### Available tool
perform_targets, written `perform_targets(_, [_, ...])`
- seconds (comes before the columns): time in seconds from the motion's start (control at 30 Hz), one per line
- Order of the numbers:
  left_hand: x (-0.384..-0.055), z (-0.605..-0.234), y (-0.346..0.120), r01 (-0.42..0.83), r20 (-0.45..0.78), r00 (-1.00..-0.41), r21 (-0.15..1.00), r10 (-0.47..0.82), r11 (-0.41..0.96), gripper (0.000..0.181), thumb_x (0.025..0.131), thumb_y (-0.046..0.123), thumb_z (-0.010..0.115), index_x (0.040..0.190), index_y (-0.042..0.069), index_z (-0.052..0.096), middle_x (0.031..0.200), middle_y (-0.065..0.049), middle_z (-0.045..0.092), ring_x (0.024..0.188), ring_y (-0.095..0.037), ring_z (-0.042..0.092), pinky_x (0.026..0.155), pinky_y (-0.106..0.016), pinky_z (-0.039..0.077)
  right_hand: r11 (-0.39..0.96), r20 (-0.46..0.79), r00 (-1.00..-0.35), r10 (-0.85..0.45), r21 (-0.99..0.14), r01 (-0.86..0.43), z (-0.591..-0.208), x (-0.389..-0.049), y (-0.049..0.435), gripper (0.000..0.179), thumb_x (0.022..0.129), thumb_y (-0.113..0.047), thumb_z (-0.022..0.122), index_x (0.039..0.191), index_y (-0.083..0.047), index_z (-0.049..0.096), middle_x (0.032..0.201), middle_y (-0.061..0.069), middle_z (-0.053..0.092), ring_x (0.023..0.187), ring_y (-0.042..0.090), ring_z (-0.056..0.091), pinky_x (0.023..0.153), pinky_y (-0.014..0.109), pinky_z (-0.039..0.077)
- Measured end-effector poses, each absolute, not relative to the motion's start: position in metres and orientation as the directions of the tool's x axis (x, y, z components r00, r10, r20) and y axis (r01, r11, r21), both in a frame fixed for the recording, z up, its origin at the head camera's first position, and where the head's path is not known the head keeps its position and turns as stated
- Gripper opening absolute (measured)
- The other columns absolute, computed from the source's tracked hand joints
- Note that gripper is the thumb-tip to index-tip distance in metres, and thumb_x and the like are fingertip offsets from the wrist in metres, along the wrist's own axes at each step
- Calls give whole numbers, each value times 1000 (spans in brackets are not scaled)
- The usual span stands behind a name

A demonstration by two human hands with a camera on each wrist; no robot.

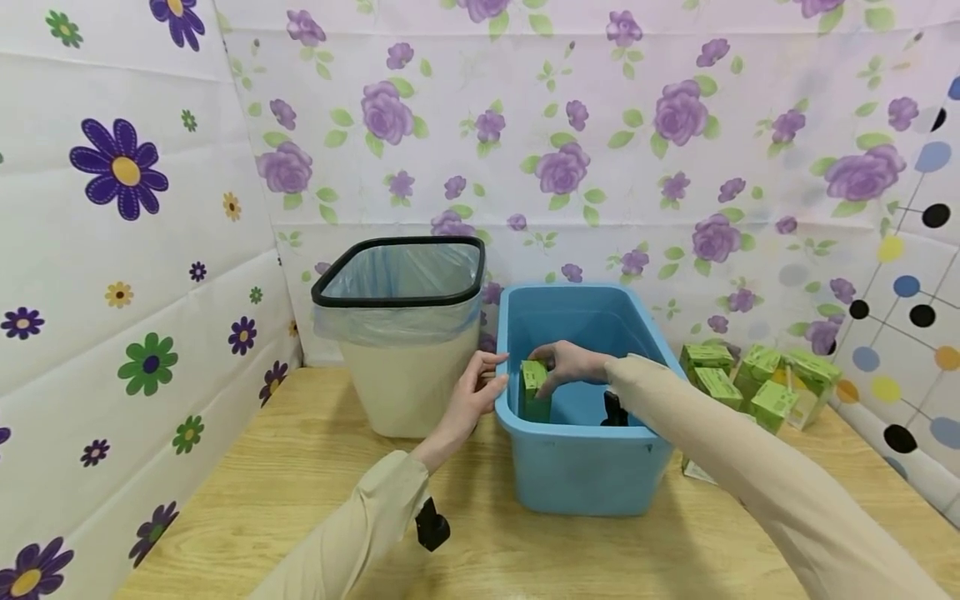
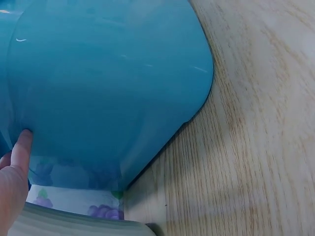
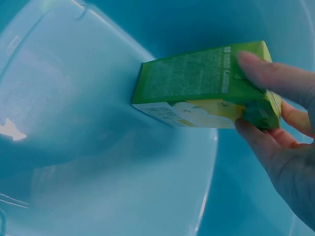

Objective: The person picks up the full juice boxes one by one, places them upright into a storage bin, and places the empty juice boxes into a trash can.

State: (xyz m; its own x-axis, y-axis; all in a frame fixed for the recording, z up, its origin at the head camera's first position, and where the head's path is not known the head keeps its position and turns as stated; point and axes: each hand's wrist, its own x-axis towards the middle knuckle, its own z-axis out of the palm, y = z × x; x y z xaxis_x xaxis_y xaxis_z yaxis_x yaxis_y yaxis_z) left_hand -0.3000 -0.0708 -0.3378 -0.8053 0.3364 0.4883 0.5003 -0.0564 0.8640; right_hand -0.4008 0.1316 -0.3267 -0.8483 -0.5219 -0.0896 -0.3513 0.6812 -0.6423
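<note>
Fingers (image 3: 266, 73) pinch one green carton (image 1: 534, 385) inside one blue bin (image 1: 585, 475).

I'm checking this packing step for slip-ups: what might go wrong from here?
The right hand pinches the green carton only by its top end, so it might tip over when released inside the blue bin. The left hand merely touches the bin's wall, so the bin may slide on the wooden table.

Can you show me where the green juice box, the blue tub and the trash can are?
green juice box (image 3: 197, 78): right wrist view, on its printed green side.
blue tub (image 1: 585, 483): head view, on its front wall.
trash can (image 1: 408, 392): head view, on its cream body.
</note>
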Motion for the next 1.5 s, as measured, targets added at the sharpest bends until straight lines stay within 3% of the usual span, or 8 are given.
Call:
perform_targets(0.23, [-295,-338,-69,495,481,-829,868,287,-26,28,93,5,45,119,-4,43,111,-17,48,78,-13,45,57,-23,36,688,-137,-861,-489,-667,-285,-323,-402,131,71,73,-25,77,131,-1,43,124,21,45,101,27,52,80,39,45])
perform_targets(0.4, [-295,-335,-67,477,462,-839,879,287,-20,28,93,7,45,120,-3,43,115,-19,47,91,-19,48,64,-24,42,659,-89,-884,-459,-701,-272,-314,-402,134,65,76,-24,74,130,-2,44,127,25,42,103,30,51,82,40,45])
perform_targets(0.53, [-299,-340,-66,478,464,-838,878,287,-26,28,94,8,46,120,-1,43,115,-18,47,92,-24,49,64,-26,42,633,-59,-893,-446,-726,-268,-309,-403,137,61,77,-25,73,128,-2,47,127,24,42,104,30,51,81,39,45])
perform_targets(0.83, [-321,-359,-67,504,480,-833,864,274,18,29,94,18,49,122,10,46,107,-9,49,76,-15,44,55,-25,36,385,38,-906,-422,-897,-217,-284,-396,148,48,81,-16,70,120,4,52,118,23,50,101,34,53,76,41,48])
perform_targets(0.93, [-320,-358,-68,496,472,-833,868,289,10,30,94,15,48,123,7,44,106,-9,48,73,-14,43,54,-24,35,300,78,-902,-426,-928,-222,-276,-393,152,47,81,-16,69,120,4,51,116,21,51,104,35,52,76,44,47])
perform_targets(1.17, [-305,-345,-68,502,489,-805,863,337,-53,31,94,4,44,123,-2,40,100,-20,44,62,-14,34,51,-25,30,120,169,-880,-444,-962,-246,-260,-384,169,46,83,-14,67,121,5,49,116,21,53,104,34,52,78,50,44])
perform_targets(1.33, [-298,-338,-68,497,479,-814,867,328,-33,31,94,6,44,123,-4,39,105,-20,45,71,-12,40,55,-24,34,82,244,-862,-445,-947,-310,-245,-375,186,35,85,-9,64,116,3,54,111,21,55,98,28,57,76,49,45])
perform_targets(1.5, [-298,-338,-69,483,469,-819,874,329,-43,31,94,6,43,123,-4,39,107,-20,44,68,-11,39,54,-25,33,89,277,-851,-445,-932,-350,-229,-365,204,32,86,-9,62,117,1,56,110,22,54,97,27,57,78,49,45])
